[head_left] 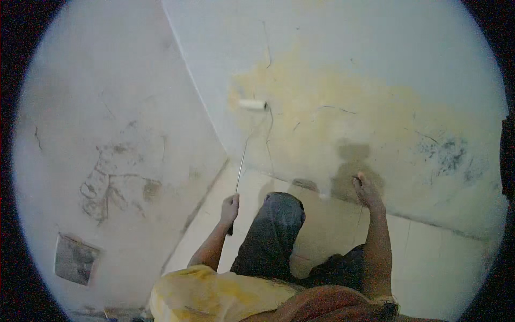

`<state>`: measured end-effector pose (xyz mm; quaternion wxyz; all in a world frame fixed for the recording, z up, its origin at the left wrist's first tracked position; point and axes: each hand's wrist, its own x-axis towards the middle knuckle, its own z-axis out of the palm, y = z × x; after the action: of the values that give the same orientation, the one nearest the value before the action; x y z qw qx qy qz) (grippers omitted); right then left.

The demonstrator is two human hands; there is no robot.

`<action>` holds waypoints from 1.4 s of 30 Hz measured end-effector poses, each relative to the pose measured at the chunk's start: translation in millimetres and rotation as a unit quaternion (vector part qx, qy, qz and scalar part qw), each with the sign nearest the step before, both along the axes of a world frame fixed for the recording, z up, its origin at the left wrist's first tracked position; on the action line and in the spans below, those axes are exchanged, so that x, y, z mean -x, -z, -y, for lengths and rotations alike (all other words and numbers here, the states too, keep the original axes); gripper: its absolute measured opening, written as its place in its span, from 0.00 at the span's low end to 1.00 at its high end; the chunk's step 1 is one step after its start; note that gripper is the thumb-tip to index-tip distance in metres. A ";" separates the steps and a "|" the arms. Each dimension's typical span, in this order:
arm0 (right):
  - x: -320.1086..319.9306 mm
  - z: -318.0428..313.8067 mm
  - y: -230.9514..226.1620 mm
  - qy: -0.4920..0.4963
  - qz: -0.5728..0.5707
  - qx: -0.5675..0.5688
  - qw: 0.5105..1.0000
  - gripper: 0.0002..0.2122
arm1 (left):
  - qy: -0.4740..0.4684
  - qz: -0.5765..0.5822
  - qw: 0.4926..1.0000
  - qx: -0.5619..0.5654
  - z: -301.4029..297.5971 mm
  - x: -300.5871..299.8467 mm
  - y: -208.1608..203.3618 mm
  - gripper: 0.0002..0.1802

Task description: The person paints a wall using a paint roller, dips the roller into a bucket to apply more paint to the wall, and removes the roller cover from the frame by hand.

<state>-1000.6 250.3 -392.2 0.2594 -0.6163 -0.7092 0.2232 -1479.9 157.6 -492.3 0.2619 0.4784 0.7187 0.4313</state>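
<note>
My left hand [230, 208] is closed around the handle of a paint roller, low in front of the wall corner. From the fist a thin metal rod runs up to the white paint roller [252, 104], which lies against the wall with a yellow patch [322, 88]. The lower end of its dark grip sticks out below my fingers. My right hand [367, 191] is raised at the right, with curled fingers close to the same wall. Whatever those fingers may hold is too small to make out.
A grey wall [123, 70] with dark scuffs meets the painted wall in a corner at left. A dark square plate [76, 260] is fixed low on it. Cracks and a dark stain [452, 155] mark the painted wall. My bent knee [284, 209] stands above the pale floor [429, 257].
</note>
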 end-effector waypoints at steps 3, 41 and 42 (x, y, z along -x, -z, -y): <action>6.7 -8.4 14.0 -0.028 0.031 -0.022 0.999 0.13 | -0.041 0.138 0.980 0.135 74.4 18.5 46.2 0.25; 3.9 -214.3 160.9 -0.357 0.091 0.033 0.929 0.15 | -0.528 0.057 0.798 0.286 410.8 -21.9 43.0 0.21; 5.8 -213.8 162.6 -0.311 0.122 0.055 0.941 0.16 | -0.546 0.061 0.782 0.296 425.9 -31.9 44.6 0.21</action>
<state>-1006.5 464.2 -554.9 0.0542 -0.4007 -0.8783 0.2550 -1448.0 -268.2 -536.9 0.1548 -0.1219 0.9345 0.2964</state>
